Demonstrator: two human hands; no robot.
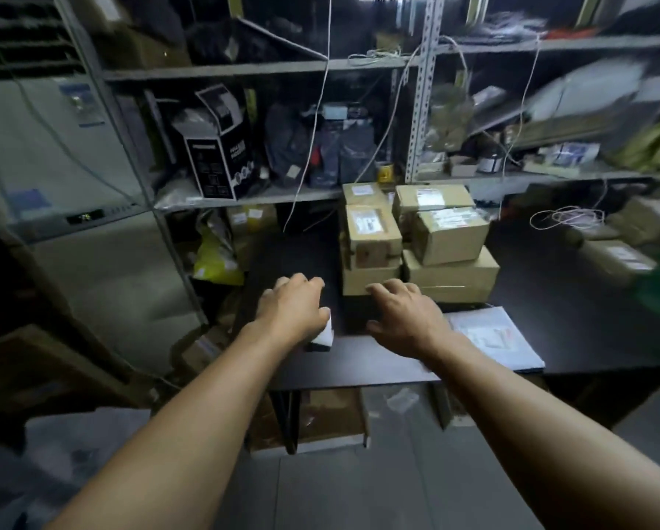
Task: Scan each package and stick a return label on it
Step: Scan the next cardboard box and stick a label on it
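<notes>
Cartons [416, 242] stacked on a dark table [569, 319] below cluttered shelving [252, 68]; both hands spread, left hand [294, 307] over something white.

A black printed box [221, 147] stands tilted on the grey metal shelving [252, 68] at eleven o'clock. White cables [317, 109] hang down past the shelves at twelve. A yellow bag [217, 258] sits at nine o'clock of the dark worktop [573, 300]. A coiled white wire [567, 218] lies at two o'clock.
</notes>
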